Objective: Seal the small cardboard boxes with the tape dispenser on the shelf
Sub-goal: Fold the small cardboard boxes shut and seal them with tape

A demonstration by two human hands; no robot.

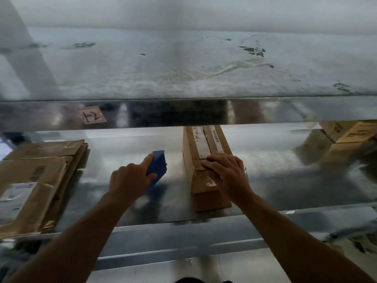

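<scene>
Small cardboard box (204, 144) lies lengthwise on the metal shelf (285, 180), and the right hand (226, 172) presses on its top, grip loose and holding nothing. Just left of the box, the left hand (130, 178) has its grip wrapped round the blue tape dispenser (158, 164). Flattened cardboard (36, 180) lies far left.

1. The bare left forearm (81, 231) enters from 7 o'clock and runs toward 1 o'clock.
2. The left hand (130, 180) lies back up. Its index finger stretches toward 1 o'clock with the thumb below it, and the two pinch the blue tape dispenser (158, 166).
3. The bare right forearm (285, 231) enters from 5 o'clock and runs toward 11 o'clock.
4. The right hand (226, 172) is palm down. Its fingers are spread, lightly bent and point toward 10 o'clock, pressing on the cardboard box (204, 144).
5. The hands are apart, with the left at 9 o'clock of the right.
</scene>
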